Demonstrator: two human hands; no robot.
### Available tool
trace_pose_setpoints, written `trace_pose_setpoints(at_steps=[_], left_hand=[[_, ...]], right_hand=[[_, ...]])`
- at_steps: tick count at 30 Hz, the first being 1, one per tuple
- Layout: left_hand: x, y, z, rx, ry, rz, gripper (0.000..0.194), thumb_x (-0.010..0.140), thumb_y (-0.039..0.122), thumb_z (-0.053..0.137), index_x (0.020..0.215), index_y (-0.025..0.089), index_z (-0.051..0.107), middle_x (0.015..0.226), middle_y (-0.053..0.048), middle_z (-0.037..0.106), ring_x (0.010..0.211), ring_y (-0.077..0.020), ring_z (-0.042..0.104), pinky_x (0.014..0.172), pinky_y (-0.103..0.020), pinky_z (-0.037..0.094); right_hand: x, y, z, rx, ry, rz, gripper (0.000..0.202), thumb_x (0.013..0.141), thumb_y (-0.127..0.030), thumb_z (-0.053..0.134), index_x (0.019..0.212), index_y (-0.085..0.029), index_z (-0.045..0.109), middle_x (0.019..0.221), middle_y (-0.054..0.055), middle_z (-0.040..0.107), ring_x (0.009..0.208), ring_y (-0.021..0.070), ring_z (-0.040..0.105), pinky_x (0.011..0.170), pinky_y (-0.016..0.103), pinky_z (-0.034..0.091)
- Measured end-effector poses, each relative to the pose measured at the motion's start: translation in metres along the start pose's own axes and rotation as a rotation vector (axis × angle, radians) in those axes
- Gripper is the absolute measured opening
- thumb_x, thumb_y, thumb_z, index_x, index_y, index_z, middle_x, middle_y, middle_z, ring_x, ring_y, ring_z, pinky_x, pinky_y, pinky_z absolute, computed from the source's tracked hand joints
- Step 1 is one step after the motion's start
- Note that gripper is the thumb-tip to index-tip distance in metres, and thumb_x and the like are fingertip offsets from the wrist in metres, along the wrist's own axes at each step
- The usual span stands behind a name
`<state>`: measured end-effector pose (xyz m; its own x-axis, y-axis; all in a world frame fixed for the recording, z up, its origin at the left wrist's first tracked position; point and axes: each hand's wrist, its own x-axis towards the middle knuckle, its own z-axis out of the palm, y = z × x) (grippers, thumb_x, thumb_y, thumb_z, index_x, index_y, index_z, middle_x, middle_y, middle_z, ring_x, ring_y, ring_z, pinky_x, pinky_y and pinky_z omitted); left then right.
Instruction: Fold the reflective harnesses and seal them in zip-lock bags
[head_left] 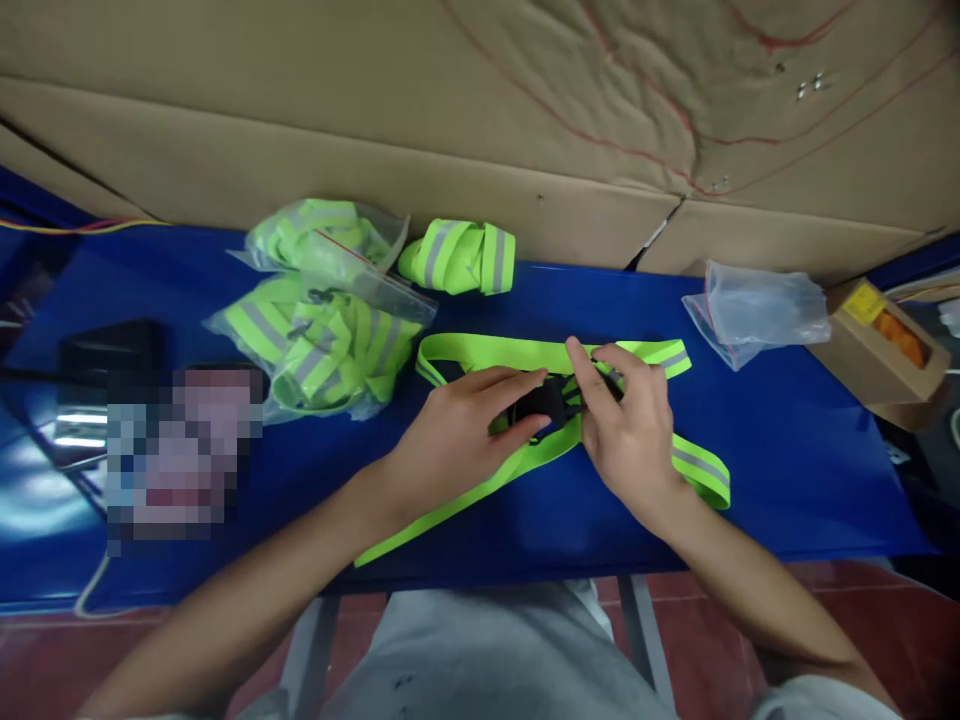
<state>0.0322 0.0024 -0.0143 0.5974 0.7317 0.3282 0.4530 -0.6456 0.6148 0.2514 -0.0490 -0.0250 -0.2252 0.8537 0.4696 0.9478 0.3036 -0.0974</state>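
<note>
A neon yellow-green strap [517, 352] with grey reflective stripes lies spread on the blue table, one end reaching the front edge. At its middle sits a black buckle-like piece [541, 405]. My left hand [469, 425] holds this piece from the left, between thumb and fingers. From the right, my right hand [630, 425] has its fingers bent down onto the strap and small black parts beside the piece; its fingertips are partly hidden. The two hands are close together but apart.
Bagged green straps [322, 345] lie at the back left, beside a rolled strap [461, 257]. Clear plastic bags [765, 310] and a cardboard box [881, 345] are at the right. A black device [112, 350] and a blurred-out item [187, 450] are at the left. Cardboard [375, 140] stands behind.
</note>
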Motion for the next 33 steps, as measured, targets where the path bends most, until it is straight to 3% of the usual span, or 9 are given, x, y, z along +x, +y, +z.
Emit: trace_pose_setpoints(at_steps=[4,10,13,16,18,22,26,30,33], left_hand=[[-0.004,0.004,0.009,-0.001,0.043,-0.051,0.044,0.098,0.037,0.072,0.136,0.015,0.069,0.122,-0.012,0.079,0.104,-0.0240,0.079,0.087,-0.033,0.066],[-0.009,0.002,0.020,0.022,0.077,0.019,0.050,0.101,0.042,0.066,0.142,0.014,0.064,0.120,-0.014,0.079,0.104,-0.0256,0.078,0.090,-0.037,0.065],[-0.002,0.002,0.007,-0.071,0.072,-0.052,0.045,0.100,0.039,0.069,0.139,0.018,0.067,0.123,-0.012,0.078,0.110,-0.0255,0.077,0.096,-0.038,0.064],[0.008,0.006,-0.017,-0.364,-0.004,-0.161,0.044,0.093,0.037,0.078,0.134,0.023,0.071,0.127,-0.008,0.078,0.115,-0.0237,0.075,0.101,-0.036,0.062],[0.012,0.009,-0.029,-0.590,-0.053,-0.208,0.050,0.086,0.033,0.084,0.134,0.026,0.070,0.119,-0.005,0.079,0.107,-0.0214,0.076,0.092,-0.031,0.064],[0.012,0.010,-0.031,-0.884,-0.069,-0.334,0.059,0.082,0.027,0.085,0.137,0.026,0.063,0.096,-0.001,0.075,0.086,-0.0158,0.074,0.071,-0.022,0.060],[0.005,0.007,-0.016,-1.006,-0.146,-0.329,0.071,0.093,0.048,0.074,0.153,0.027,0.044,0.111,-0.007,0.075,0.098,-0.0207,0.076,0.084,-0.032,0.063],[0.001,0.008,-0.005,-0.608,-0.197,-0.294,0.113,0.075,0.062,0.088,0.164,0.028,0.027,0.155,-0.016,0.058,0.142,-0.0361,0.059,0.117,-0.053,0.051],[0.000,0.012,0.002,-0.399,-0.175,-0.344,0.098,0.077,0.057,0.087,0.156,0.024,0.040,0.153,-0.015,0.060,0.141,-0.0391,0.059,0.117,-0.058,0.050]], right_hand=[[-0.003,-0.005,0.008,0.029,-0.030,0.018,0.087,0.098,-0.001,0.039,0.173,-0.034,0.010,0.138,0.017,0.060,0.115,0.0321,0.060,0.093,0.050,0.054],[-0.006,-0.011,0.012,0.235,-0.104,-0.006,0.089,0.098,-0.010,0.046,0.174,-0.031,0.002,0.147,0.019,0.050,0.129,0.0343,0.056,0.103,0.053,0.054],[0.001,0.000,-0.003,0.473,-0.207,-0.038,0.092,0.098,-0.024,0.059,0.173,-0.031,0.007,0.157,0.017,0.043,0.147,0.0344,0.046,0.116,0.056,0.049],[0.011,0.015,-0.026,0.678,-0.342,-0.043,0.101,0.092,-0.042,0.076,0.172,-0.033,0.013,0.172,0.013,0.033,0.161,0.0346,0.031,0.129,0.059,0.035],[0.014,0.020,-0.036,0.776,-0.361,-0.030,0.098,0.089,-0.046,0.081,0.169,-0.034,0.026,0.172,0.011,0.038,0.161,0.0350,0.034,0.131,0.060,0.031],[0.010,0.018,-0.030,1.050,-0.458,0.091,0.063,0.084,-0.045,0.086,0.140,-0.029,0.063,0.138,0.008,0.071,0.127,0.0303,0.068,0.114,0.052,0.053],[0.003,0.016,-0.014,1.429,-0.431,0.488,0.041,0.077,-0.041,0.092,0.111,-0.027,0.073,0.099,0.001,0.078,0.088,0.0219,0.075,0.087,0.041,0.064],[0.009,0.014,-0.013,1.618,-0.370,0.736,0.035,0.075,-0.050,0.091,0.087,-0.022,0.073,0.079,0.001,0.073,0.065,0.0185,0.068,0.069,0.038,0.063],[0.016,0.009,-0.017,1.637,-0.388,0.782,0.037,0.076,-0.053,0.088,0.081,-0.021,0.070,0.072,-0.001,0.068,0.051,0.0122,0.055,0.051,0.030,0.051]])
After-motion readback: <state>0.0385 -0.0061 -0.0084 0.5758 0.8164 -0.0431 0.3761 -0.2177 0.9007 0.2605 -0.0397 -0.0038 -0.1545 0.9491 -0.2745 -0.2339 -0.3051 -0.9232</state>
